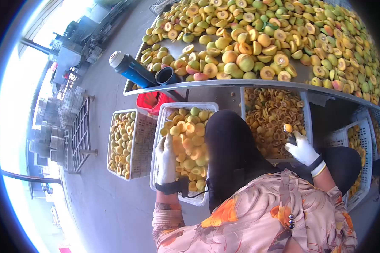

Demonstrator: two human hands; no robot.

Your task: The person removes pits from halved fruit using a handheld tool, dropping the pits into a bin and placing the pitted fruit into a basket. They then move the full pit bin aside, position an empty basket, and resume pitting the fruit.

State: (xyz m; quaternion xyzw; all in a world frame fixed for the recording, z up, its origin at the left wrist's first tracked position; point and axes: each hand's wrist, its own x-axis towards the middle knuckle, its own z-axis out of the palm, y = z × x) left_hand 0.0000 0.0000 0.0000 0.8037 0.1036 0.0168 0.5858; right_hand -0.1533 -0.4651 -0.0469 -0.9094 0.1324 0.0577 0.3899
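Note:
My left hand [166, 160], in a white glove, is over the left side of a white crate [214, 109] of halved peaches [190, 139]. Its fingers are stretched out and its thumb is apart, with the fingertips close to a peach half. My right hand [300, 149], gloved too, is closed around a small dark tool [290, 137]. At the tool's tip is a yellow-orange piece of fruit [288, 127] with a pale part. Below this hand stands a crate [309, 122] full of brown pits and scooped-out scraps [274, 114]; the tool's exact shape is hard to see.
A metal-rimmed table [223, 83] heaped with halved peaches spans the front. A blue thermos [133, 69] and dark cup [166, 76] are at its left corner, above a red bucket [147, 100]. Other fruit crates [143, 137] stand left and right [359, 168]. A metal rack [81, 130] is farther left.

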